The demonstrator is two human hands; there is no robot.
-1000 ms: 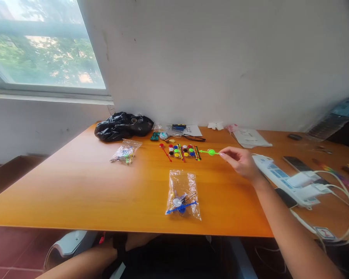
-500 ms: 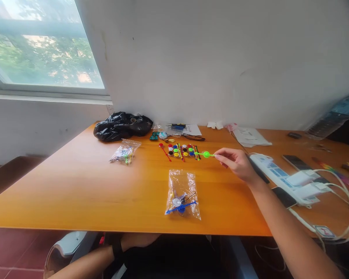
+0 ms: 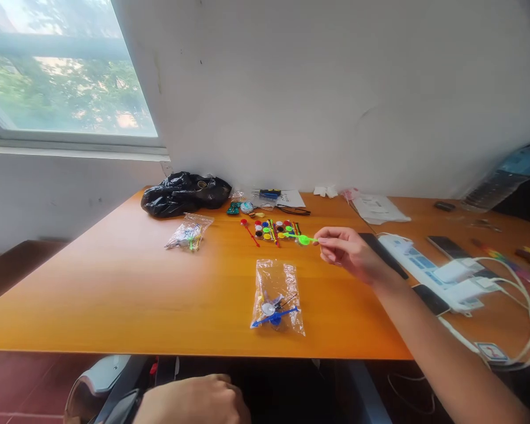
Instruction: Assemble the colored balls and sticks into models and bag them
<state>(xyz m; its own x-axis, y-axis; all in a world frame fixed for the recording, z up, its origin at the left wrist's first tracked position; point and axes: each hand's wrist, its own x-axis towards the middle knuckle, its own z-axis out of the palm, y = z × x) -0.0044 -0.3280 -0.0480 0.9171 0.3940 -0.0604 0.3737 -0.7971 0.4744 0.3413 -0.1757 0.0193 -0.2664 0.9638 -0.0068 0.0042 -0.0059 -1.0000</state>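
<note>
My right hand (image 3: 345, 253) pinches the end of a thin green stick with a round disc (image 3: 303, 239), held just above the orange table (image 3: 115, 282). The stick's far tip reaches the cluster of small coloured discs and sticks (image 3: 274, 229). My left hand (image 3: 194, 400) is below the table's front edge, fingers curled, and I cannot see anything in it. A clear bag with a blue stick and small parts (image 3: 277, 297) lies in front of me. A second clear bag of parts (image 3: 189, 231) lies further left.
A crumpled black plastic bag (image 3: 183, 192) sits at the back by the wall. Papers (image 3: 377, 208), a white power strip with plugs and cables (image 3: 441, 271) and dark phones (image 3: 382, 254) fill the right side. A window is at the left.
My right hand has carried the green stick leftward and slightly nearer, up to the coloured cluster. My left hand has risen into view under the table's front edge.
</note>
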